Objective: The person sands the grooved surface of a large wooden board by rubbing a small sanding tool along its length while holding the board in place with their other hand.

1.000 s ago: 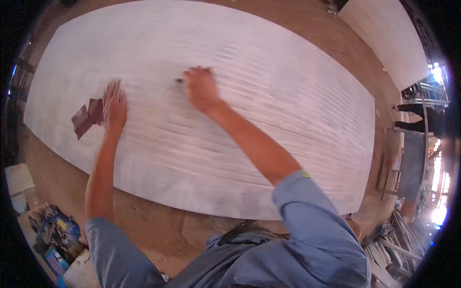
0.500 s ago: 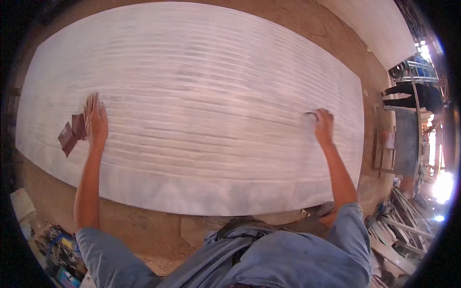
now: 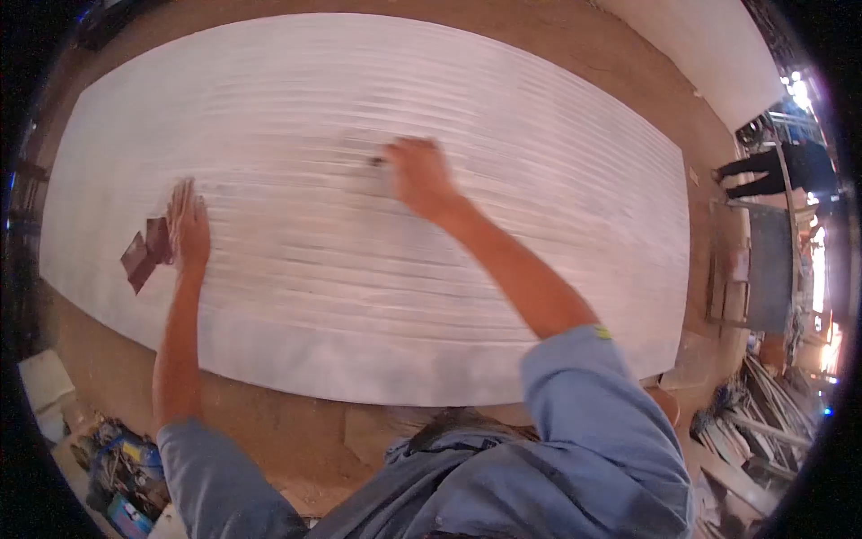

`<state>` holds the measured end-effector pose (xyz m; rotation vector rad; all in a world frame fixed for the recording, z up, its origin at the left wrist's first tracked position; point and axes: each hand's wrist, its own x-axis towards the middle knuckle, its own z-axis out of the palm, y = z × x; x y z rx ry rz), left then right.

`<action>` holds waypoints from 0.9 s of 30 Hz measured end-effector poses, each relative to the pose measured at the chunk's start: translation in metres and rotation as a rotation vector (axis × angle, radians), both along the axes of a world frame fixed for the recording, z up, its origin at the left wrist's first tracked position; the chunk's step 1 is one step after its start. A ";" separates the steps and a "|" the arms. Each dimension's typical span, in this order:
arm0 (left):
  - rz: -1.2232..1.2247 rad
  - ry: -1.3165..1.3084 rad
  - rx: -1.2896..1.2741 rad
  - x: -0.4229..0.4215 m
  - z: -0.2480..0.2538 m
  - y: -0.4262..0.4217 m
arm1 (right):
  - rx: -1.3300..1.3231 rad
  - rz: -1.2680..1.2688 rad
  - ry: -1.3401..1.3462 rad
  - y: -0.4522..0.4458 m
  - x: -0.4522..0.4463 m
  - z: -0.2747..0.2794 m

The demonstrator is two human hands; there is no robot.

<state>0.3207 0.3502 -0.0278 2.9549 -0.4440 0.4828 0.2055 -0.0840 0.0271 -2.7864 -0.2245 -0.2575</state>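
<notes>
A large white panel (image 3: 359, 359) with long parallel ridges lies in front of me. My left hand (image 3: 189, 232) rests flat on its left part, fingers stretched out and holding nothing. Beside that hand, touching or nearly touching it, lies a folded dark red sheet (image 3: 138, 262), creased into two flaps. My right hand (image 3: 418, 175) is over the middle of the panel, blurred, its fingers curled. A small dark thing shows at its fingertips, too blurred to make out.
Another pale panel (image 3: 691, 54) is at the upper right. A person in dark trousers (image 3: 759, 173) stands at the right, near a grey board (image 3: 770, 269). Long scrap strips (image 3: 763, 418) lie lower right; tools and boxes (image 3: 126, 458) lie lower left.
My right hand went from the middle of the panel to its right side, then back left to the middle. My left hand stays flat beside the red sheet; the view has shifted a little.
</notes>
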 end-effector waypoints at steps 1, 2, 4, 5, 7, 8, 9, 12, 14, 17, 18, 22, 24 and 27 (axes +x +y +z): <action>0.071 0.043 0.013 -0.005 0.006 -0.006 | -0.043 -0.048 0.110 -0.048 -0.036 0.008; 0.054 0.057 0.008 -0.007 0.006 -0.008 | -0.066 -0.070 -0.235 -0.105 -0.081 -0.016; 0.010 0.024 -0.014 -0.005 0.006 -0.004 | -0.277 -0.230 -0.002 -0.228 -0.170 -0.026; 0.021 0.031 -0.006 -0.009 0.014 -0.010 | -0.276 -0.255 -0.113 -0.286 -0.209 -0.033; 0.040 0.037 0.010 -0.013 0.019 -0.017 | -0.345 -0.373 -0.031 -0.313 -0.243 -0.021; 0.055 0.037 0.027 -0.013 0.019 -0.016 | -0.307 -0.415 0.019 -0.304 -0.246 -0.011; 0.063 0.035 0.025 -0.010 0.016 -0.012 | -0.271 -0.452 0.062 -0.298 -0.238 -0.006; 0.034 0.036 0.067 -0.007 0.010 -0.012 | -0.132 -0.262 -0.124 -0.192 -0.151 -0.032; 0.040 0.009 0.021 -0.011 0.019 -0.019 | 0.026 -0.100 -0.195 -0.083 -0.069 -0.034; -0.007 0.009 -0.029 -0.006 0.013 -0.010 | 0.042 0.108 -0.180 0.083 0.044 0.000; -0.010 -0.006 -0.024 -0.006 0.017 -0.014 | 0.051 0.106 -0.074 0.099 0.051 0.013; -0.021 0.005 -0.054 -0.012 0.020 -0.013 | 0.113 0.012 0.096 0.023 0.010 0.000; -0.027 0.010 -0.056 -0.011 0.015 -0.010 | -0.008 -0.097 0.004 -0.080 -0.066 -0.017; -0.057 -0.032 0.012 -0.008 0.014 -0.010 | -0.277 -0.352 -0.088 -0.259 -0.198 -0.035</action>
